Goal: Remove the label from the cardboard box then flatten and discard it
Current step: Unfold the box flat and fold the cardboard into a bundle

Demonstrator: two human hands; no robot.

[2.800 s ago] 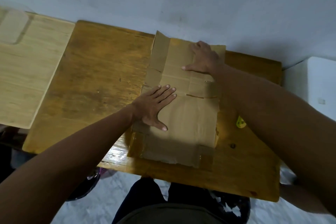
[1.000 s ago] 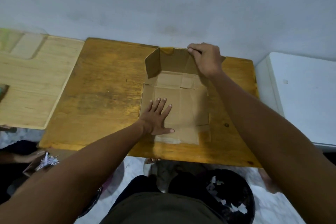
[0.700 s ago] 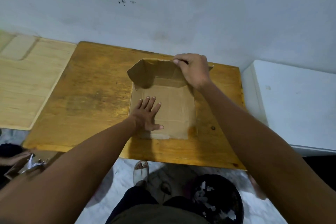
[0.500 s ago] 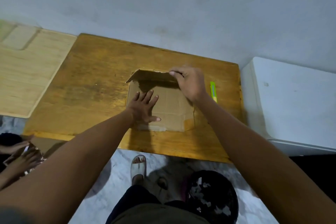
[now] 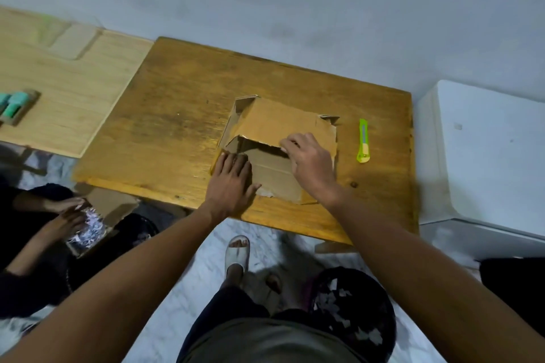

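Folded further toward six o'clock since a moment ago, the cardboard box (image 5: 277,153) on the desk (image 5: 182,115) has its far flap pinched by the right hand (image 5: 312,165), while the left hand (image 5: 233,183) presses spread at eight o'clock.

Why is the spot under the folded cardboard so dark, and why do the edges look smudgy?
Head view: the folded flap of the cardboard box, held by the right hand, casts a shadow inside; the white cabinet and far-left edge blur from camera motion.
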